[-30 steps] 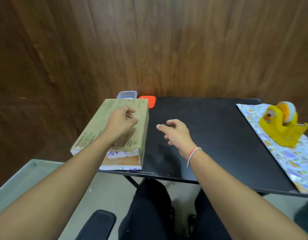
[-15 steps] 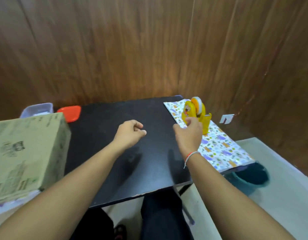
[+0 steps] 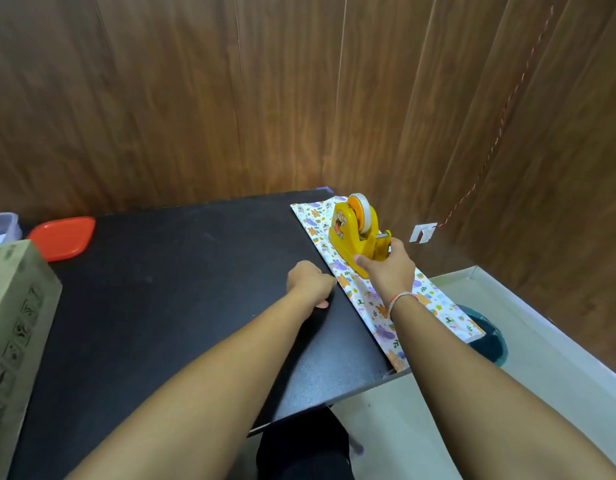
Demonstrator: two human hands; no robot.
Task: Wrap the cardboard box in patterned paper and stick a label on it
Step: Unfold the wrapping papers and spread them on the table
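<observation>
The cardboard box (image 3: 14,327) stands at the table's left edge, partly out of frame. A folded sheet of patterned paper (image 3: 434,310) lies along the right edge of the black table (image 3: 182,289). On the paper stands a yellow tape dispenser (image 3: 355,233). My right hand (image 3: 391,270) grips the dispenser's near end. Closed into a loose fist, my left hand (image 3: 310,284) rests on the table just left of the paper's edge and holds nothing.
An orange lid (image 3: 62,237) and a clear plastic container (image 3: 2,228) sit at the table's far left corner. A teal bucket (image 3: 488,336) stands on the floor under the paper's overhanging end. Wooden wall panels close off the back and right.
My view has swung right, away from the box. My left hand let go of the box and moved to the paper's edge. My right hand reached the tape dispenser and closed on it.
</observation>
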